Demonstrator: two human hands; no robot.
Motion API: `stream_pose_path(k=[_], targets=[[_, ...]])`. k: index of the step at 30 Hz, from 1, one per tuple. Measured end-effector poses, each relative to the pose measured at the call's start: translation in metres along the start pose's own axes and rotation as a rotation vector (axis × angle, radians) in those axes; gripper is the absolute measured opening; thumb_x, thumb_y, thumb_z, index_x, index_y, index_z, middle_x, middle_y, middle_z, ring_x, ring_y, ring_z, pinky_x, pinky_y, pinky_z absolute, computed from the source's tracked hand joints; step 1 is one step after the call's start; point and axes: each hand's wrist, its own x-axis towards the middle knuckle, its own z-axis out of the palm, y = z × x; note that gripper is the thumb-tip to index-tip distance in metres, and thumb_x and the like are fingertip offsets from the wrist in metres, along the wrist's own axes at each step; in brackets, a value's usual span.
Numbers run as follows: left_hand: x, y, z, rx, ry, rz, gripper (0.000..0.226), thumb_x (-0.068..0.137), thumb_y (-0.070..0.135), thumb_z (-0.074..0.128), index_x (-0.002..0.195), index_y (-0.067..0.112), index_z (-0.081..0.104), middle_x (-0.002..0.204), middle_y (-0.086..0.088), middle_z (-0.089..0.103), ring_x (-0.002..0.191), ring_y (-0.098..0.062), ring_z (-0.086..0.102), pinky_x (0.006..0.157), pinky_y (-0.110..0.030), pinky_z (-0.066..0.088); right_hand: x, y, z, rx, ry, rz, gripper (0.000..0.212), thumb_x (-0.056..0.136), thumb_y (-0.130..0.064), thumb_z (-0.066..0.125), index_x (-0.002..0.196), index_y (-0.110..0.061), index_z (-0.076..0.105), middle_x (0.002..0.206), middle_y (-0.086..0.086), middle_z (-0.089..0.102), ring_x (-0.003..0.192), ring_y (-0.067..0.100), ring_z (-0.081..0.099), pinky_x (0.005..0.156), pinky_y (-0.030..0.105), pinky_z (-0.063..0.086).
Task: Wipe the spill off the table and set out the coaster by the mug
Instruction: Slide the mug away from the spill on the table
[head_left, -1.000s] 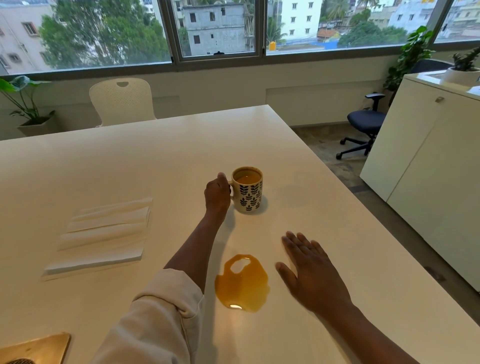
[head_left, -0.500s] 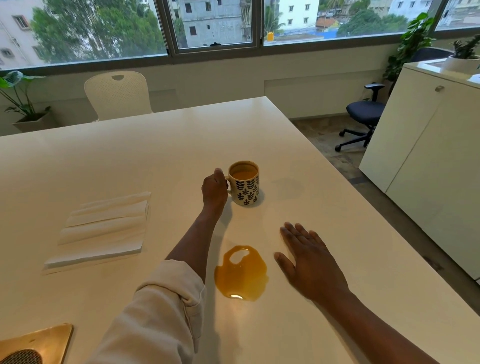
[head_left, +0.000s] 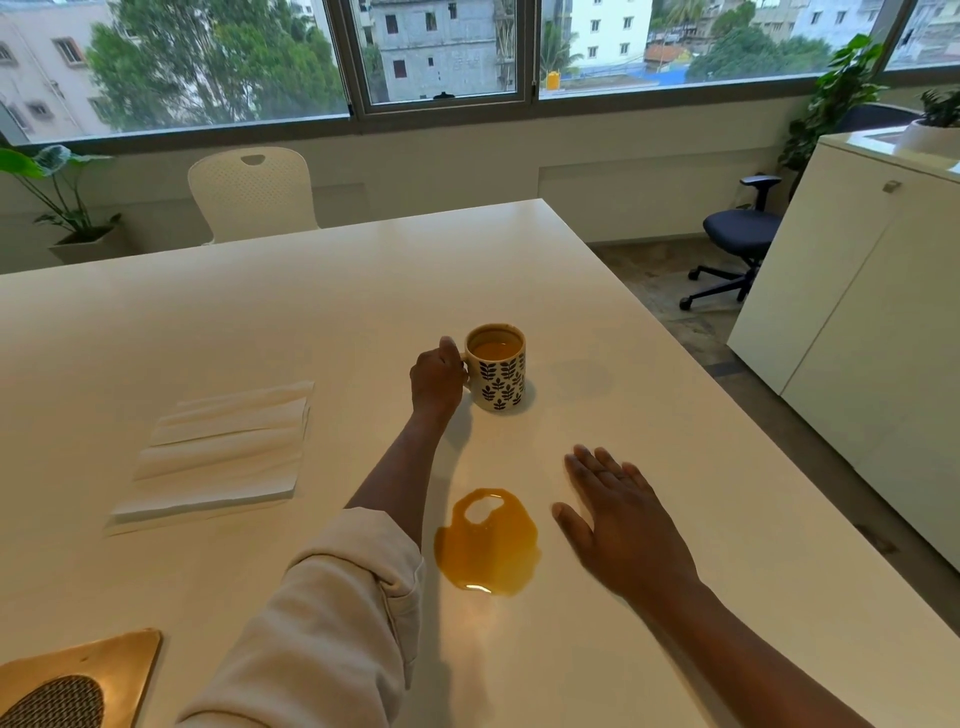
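A leaf-patterned mug (head_left: 497, 370) holding brown liquid stands upright near the middle of the white table (head_left: 260, 301). My left hand (head_left: 436, 379) grips its handle from the left. An amber spill (head_left: 487, 543) lies nearer to me, below the mug. My right hand (head_left: 618, 514) lies flat with straight fingers on the table just right of the spill. A stack of white paper napkins (head_left: 223, 452) lies to the left. A golden coaster (head_left: 78, 680) with a dark mesh inset shows at the bottom left corner.
A white chair (head_left: 252, 192) stands at the table's far side. A white cabinet (head_left: 857, 312) stands to the right, with an office chair (head_left: 737, 239) behind it. The table's right edge runs diagonally close to my right arm.
The camera view shifted slightly. My left hand stays on the mug's handle and my right hand stays flat beside the spill; the mug has not visibly moved.
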Motion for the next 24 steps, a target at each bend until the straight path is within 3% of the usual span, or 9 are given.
stream_pose_path(k=[6, 12, 16, 20, 24], targets=[[-0.004, 0.006, -0.009, 0.051, -0.014, -0.055, 0.064, 0.104, 0.045, 0.025, 0.089, -0.002, 0.066, 0.089, -0.02, 0.069, 0.08, -0.032, 0.062, 0.076, -0.046, 0.053, 0.0, -0.001, -0.002, -0.014, -0.028, -0.006, 0.075, 0.091, -0.065, 0.011, 0.154, -0.026, 0.022, 0.161, -0.008, 0.019, 0.149, 0.009, 0.01, 0.122, 0.035, 0.012], [-0.013, -0.001, -0.022, 0.015, -0.014, -0.127, 0.051, 0.097, 0.056, 0.031, 0.105, 0.011, 0.053, 0.1, -0.012, 0.064, 0.092, -0.033, 0.064, 0.085, -0.053, 0.055, 0.001, 0.0, -0.002, -0.031, -0.056, -0.011, 0.078, 0.089, -0.065, 0.004, 0.155, -0.025, 0.016, 0.162, -0.007, 0.014, 0.15, 0.01, 0.006, 0.123, 0.036, 0.01], [-0.025, -0.007, -0.033, 0.112, -0.015, -0.045, 0.048, 0.101, 0.045, 0.034, 0.103, 0.004, 0.059, 0.097, -0.013, 0.065, 0.086, -0.029, 0.06, 0.073, -0.041, 0.05, 0.002, 0.001, -0.005, -0.032, -0.113, -0.018, 0.081, 0.085, -0.061, -0.003, 0.155, -0.023, 0.01, 0.163, -0.007, 0.006, 0.15, 0.011, 0.0, 0.122, 0.034, 0.003], [-0.037, -0.016, -0.044, 0.213, -0.007, 0.049, 0.043, 0.102, 0.038, 0.038, 0.1, 0.002, 0.063, 0.099, -0.014, 0.067, 0.088, -0.026, 0.059, 0.071, -0.031, 0.038, 0.006, -0.004, -0.011, 0.032, -0.129, 0.004, 0.058, 0.102, -0.045, 0.018, 0.155, -0.022, 0.013, 0.163, -0.005, 0.009, 0.151, 0.013, 0.002, 0.122, 0.036, 0.003], [-0.055, -0.021, -0.059, 0.272, 0.004, 0.097, 0.033, 0.1, 0.034, 0.047, 0.103, 0.005, 0.061, 0.101, -0.012, 0.064, 0.087, -0.021, 0.055, 0.073, -0.03, 0.038, 0.013, -0.009, -0.012, 0.104, -0.127, 0.017, 0.055, 0.104, -0.035, 0.029, 0.155, -0.019, 0.016, 0.163, -0.002, 0.011, 0.151, 0.015, 0.004, 0.122, 0.042, 0.005]])
